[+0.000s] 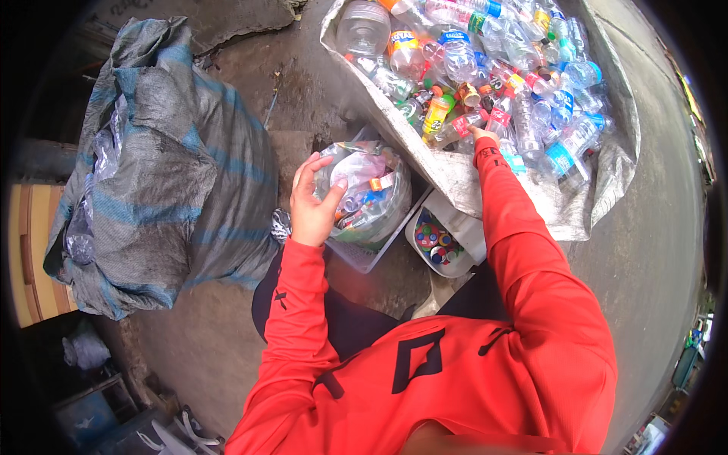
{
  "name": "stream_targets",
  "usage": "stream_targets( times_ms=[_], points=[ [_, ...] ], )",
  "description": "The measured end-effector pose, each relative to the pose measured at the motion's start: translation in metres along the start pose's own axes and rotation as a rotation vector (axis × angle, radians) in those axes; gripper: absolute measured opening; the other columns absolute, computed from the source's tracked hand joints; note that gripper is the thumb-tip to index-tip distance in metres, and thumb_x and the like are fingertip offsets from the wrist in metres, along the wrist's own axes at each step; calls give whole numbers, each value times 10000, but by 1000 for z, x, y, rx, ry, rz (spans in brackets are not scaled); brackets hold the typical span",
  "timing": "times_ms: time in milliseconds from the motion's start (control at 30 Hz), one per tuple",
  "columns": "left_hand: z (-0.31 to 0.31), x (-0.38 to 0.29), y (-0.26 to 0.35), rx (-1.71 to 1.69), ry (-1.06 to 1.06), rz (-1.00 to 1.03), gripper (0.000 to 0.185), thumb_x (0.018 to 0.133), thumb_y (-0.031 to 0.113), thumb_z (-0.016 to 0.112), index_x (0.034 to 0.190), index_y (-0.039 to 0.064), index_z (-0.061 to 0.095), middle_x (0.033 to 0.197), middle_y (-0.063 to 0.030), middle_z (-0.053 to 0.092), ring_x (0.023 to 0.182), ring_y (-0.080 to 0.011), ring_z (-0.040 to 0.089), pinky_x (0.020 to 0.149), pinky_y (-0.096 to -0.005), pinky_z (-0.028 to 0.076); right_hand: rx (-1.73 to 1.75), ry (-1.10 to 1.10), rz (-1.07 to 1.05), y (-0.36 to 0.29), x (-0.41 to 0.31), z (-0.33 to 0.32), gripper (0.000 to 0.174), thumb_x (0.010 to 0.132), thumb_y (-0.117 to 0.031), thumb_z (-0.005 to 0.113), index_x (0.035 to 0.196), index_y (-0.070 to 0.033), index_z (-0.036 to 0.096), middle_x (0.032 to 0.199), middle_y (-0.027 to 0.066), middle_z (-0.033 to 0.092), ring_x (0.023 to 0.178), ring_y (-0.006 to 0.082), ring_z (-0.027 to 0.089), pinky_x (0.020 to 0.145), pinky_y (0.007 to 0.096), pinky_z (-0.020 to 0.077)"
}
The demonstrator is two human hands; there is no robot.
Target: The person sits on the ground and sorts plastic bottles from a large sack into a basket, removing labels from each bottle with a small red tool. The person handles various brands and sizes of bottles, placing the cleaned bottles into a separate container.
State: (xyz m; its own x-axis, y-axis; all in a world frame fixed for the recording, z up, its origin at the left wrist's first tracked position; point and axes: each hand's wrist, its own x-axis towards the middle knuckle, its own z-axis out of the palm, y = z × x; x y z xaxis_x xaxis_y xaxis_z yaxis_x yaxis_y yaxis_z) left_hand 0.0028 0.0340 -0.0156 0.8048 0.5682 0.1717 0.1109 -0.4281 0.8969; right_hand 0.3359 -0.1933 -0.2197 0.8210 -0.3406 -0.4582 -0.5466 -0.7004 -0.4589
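Observation:
A large whitish sack (pixel 449 179) lies with its mouth spread, full of plastic bottles. My right hand (pixel 483 135) reaches in at its near edge, touching a clear bottle with a red label (pixel 459 126); whether the fingers close on it cannot be told. Above the left side of a clear plastic bag (pixel 398 210) of wrappers and small plastic pieces, my left hand (pixel 315 196) is raised, fingers apart and holding nothing. That bag stands in a pale plastic crate (pixel 364 264). A white container (pixel 410 242) of coloured bottle caps (pixel 435 239) is between the crate and my right forearm.
A tall grey woven sack with blue stripes (pixel 153 187) stands at the left, clear plastic showing through its side opening. Behind it is a yellow and brown panel (pixel 42 250). White plastic-like pieces (pixel 170 438) lie at the lower left. Concrete floor (pixel 654 227) runs along the right.

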Motion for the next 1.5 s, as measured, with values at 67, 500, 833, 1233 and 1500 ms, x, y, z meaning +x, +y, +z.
stream_targets(
  times_ms=[67,500,833,1233,1500],
  points=[
    [-2,-4,-1,12,-13,-27,392,728,153,685,1096,86,568,1258,-157,463,1163,-261,451,946,-370,354,-16,12,-32,-4,6,6,796,565,-539,742,1123,3,576,1122,191,587,1043,269,577,889,341,439],
    [11,4,-6,100,-98,-55,390,711,152,689,1074,65,575,1226,-180,484,1162,-293,455,975,-375,337,-26,-6,46,-25,19,34,888,519,-622,735,1122,10,574,1121,173,591,1059,276,564,895,345,423],
    [27,6,-1,-216,-180,-153,351,826,241,620,1120,63,554,1199,-140,507,1130,-237,476,922,-336,369,1294,-1212,-548,-14,-101,-83,641,726,-135,692,1270,-12,377,609,-76,407,445,28,339,560,170,371],
    [32,-25,30,-1040,-340,-367,504,896,362,533,1275,64,384,1081,-58,561,932,-131,572,782,-289,465,804,-1079,-709,-36,-293,-104,378,876,-264,521,1164,-29,451,911,37,545,578,86,489,504,208,396],
    [6,-24,20,-598,167,-62,536,854,323,608,1227,35,355,999,-115,577,809,-164,612,677,-278,526,720,-1291,-674,1,-370,-100,311,951,-324,361,995,-61,521,675,-8,459,425,53,308,397,196,242]
  ],
)
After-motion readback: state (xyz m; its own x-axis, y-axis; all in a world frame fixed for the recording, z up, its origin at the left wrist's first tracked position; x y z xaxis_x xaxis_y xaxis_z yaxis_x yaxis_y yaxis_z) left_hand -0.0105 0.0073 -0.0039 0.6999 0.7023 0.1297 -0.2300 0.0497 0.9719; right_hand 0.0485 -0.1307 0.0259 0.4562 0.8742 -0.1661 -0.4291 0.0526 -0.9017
